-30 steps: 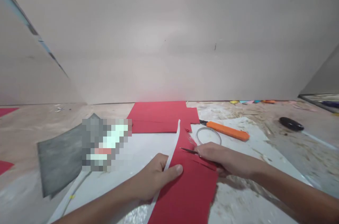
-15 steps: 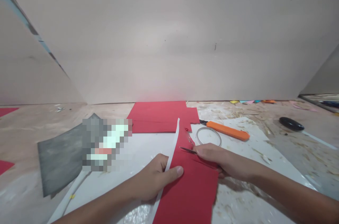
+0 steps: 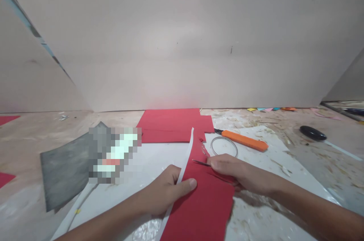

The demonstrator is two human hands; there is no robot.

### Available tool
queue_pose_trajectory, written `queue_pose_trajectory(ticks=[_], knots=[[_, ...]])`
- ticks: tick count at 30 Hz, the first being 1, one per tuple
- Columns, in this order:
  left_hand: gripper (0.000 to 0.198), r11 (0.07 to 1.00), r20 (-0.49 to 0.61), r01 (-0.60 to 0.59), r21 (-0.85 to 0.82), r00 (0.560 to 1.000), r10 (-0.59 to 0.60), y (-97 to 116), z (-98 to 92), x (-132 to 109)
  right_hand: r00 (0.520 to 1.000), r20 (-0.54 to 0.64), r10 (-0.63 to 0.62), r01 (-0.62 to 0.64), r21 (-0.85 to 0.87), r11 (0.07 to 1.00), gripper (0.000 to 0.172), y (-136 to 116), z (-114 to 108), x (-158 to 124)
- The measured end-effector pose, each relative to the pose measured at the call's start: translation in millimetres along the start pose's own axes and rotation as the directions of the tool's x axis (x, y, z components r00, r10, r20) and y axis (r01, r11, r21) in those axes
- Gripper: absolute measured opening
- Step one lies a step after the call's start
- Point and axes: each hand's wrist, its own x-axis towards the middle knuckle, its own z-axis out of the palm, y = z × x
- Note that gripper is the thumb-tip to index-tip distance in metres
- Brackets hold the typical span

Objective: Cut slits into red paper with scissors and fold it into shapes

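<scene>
My left hand [image 3: 167, 191] pinches the white-edged left side of a red paper sheet [image 3: 204, 207], thumb lying on its face. On the sheet's right side, my right hand [image 3: 230, 170] is closed around what looks like a pair of scissors [image 3: 201, 163]. Only a slim pointed blade shows, lying over the red surface; the handles are hidden by the fingers. Above that blade, the sheet's upper right edge is cut unevenly. Behind it, more red paper [image 3: 167, 123] lies flat against the board.
An orange utility knife [image 3: 244, 140] and a coil of thin wire [image 3: 212, 146] lie beyond my right hand. To the left are a grey sheet [image 3: 65, 169] and a blurred-out device [image 3: 118, 157]. A black oval object [image 3: 313, 133] sits right. A pale board [image 3: 182, 43] stands behind.
The lower part of the red sheet has shifted slightly left. Both hands keep nearly the same place and grip.
</scene>
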Motion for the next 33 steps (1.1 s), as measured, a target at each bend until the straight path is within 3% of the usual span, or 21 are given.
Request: queue_pose_trajectory(ticks=[11, 14, 18, 25, 30, 33], knots=[[0.046, 0.998, 0.008, -0.023, 0.063, 1.0, 0.022, 1, -1.4, 0, 1.0, -0.006, -0.025, 0.024, -0.053, 0.998, 0.042, 1, 0, 1], [0.043, 0.999, 0.001, -0.044, 0.031, 0.999, 0.044, 3, -0.6, 0, 0.999, 0.042, -0.024, 0.027, -0.054, 0.998, 0.044, -1, -5, 1], [0.043, 0.998, -0.023, -0.06, 0.006, 0.998, 0.061, 4, -3.0, -1, 0.98, 0.195, 0.043, -0.038, -0.03, 0.999, 0.042, -1, -30, -2], [0.043, 0.992, -0.088, -0.103, -0.069, 0.991, 0.096, 6, -5.0, -1, 0.976, 0.208, 0.067, -0.062, -0.034, 0.998, 0.039, -4, -74, -12], [0.049, 0.997, -0.208, -0.069, -0.017, 0.976, 0.065, 6, -4.5, 0, 0.983, 0.169, 0.067, -0.044, -0.137, 0.99, 0.042, -22, -62, -22], [0.051, 0.999, -0.322, -0.043, 0.029, 0.945, 0.05, 5, -2.1, 1, 1.0, -0.015, -0.002, -0.004, -0.418, 0.908, 0.043, -36, -39, -27]])
